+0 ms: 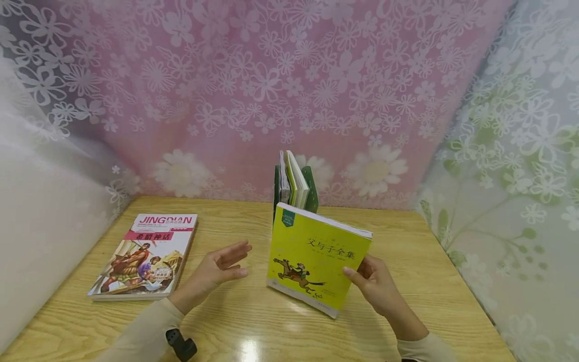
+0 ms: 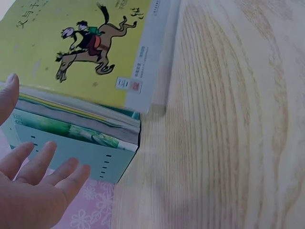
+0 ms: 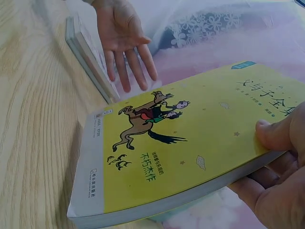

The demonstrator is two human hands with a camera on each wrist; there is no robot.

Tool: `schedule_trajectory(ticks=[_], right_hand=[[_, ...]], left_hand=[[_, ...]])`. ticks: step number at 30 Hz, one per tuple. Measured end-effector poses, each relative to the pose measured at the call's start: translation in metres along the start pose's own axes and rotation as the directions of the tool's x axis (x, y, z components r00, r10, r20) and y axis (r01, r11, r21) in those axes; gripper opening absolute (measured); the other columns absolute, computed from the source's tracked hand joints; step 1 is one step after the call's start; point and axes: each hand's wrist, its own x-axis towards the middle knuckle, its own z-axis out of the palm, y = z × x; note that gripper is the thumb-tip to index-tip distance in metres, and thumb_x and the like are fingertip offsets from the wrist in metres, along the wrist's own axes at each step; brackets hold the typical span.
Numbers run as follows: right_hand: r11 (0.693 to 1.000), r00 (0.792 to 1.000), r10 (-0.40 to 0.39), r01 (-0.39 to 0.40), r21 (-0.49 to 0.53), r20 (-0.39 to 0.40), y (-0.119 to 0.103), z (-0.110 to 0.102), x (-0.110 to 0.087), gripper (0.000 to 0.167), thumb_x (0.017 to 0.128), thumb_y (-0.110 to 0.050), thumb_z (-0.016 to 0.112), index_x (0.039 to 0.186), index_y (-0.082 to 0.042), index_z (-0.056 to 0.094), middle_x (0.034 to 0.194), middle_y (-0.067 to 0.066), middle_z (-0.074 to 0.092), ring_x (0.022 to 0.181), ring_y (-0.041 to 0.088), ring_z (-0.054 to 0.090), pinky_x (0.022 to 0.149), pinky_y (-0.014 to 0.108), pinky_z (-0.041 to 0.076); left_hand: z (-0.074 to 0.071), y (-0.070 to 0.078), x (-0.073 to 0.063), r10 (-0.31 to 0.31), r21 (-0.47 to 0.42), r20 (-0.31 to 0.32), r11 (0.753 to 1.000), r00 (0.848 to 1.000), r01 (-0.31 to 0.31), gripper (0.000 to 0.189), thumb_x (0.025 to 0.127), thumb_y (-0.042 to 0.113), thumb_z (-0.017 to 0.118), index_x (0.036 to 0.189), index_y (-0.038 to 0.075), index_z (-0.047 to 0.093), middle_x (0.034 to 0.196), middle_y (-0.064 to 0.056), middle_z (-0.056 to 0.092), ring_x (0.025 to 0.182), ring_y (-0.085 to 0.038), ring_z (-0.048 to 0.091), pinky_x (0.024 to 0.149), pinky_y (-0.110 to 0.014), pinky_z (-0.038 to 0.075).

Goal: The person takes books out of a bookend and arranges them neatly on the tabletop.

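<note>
My right hand [image 1: 377,286] grips a yellow book [image 1: 312,259] by its right edge, thumb on the cover and fingers behind. A horse with riders is drawn on that cover, and the book leans tilted, its lower edge close over the table. To its left, my left hand [image 1: 214,271] is held with fingers extended, apart from the book and holding nothing. Behind the yellow book, a green bookend [image 1: 311,183] holds several upright books [image 1: 294,178]; their lower part is hidden in the head view. The left wrist view shows the bookend's pale green side [image 2: 86,155] near my left fingers.
A white and red paperback [image 1: 149,256] with illustrated figures lies flat at the left of the wooden table [image 1: 235,327]. Pink flowered fabric [image 1: 271,100] hangs along the back, with pale fabric [image 1: 511,201] at the right side.
</note>
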Motion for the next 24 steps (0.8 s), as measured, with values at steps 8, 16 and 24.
schedule_trajectory(ticks=[8,16,24], right_hand=[[0.998,0.998,-0.002,-0.002,0.070,0.065,-0.005,0.020,0.017,0.040,0.094,-0.001,0.058,0.131,0.010,0.049,0.121,0.031,0.058,0.098,0.017,0.067,0.082,0.029,0.055],[0.993,0.993,0.018,-0.031,0.116,0.113,-0.008,0.038,0.032,0.042,0.093,-0.001,0.058,0.133,0.009,0.049,0.121,0.030,0.059,0.096,0.017,0.068,0.081,0.029,0.055],[0.981,0.982,0.011,-0.047,0.190,0.188,-0.009,0.049,0.043,0.043,0.094,-0.002,0.057,0.134,0.010,0.046,0.123,0.032,0.057,0.095,0.017,0.068,0.079,0.030,0.055]], left_hand=[[0.004,-0.002,0.000,-0.005,-0.023,0.018,1.000,1.000,0.005,0.067,0.091,0.010,0.066,0.150,0.010,0.033,0.150,-0.014,0.038,0.139,-0.033,0.033,0.108,-0.041,0.037],[0.004,-0.004,0.000,-0.013,-0.043,0.022,0.999,1.000,0.014,0.064,0.087,0.014,0.071,0.144,0.007,0.043,0.135,-0.011,0.056,0.123,-0.028,0.053,0.099,-0.042,0.045],[-0.001,-0.009,-0.003,0.001,-0.078,0.063,0.997,0.998,0.004,0.049,0.090,0.013,0.068,0.136,0.009,0.053,0.123,-0.002,0.066,0.109,-0.019,0.064,0.091,-0.033,0.052]])
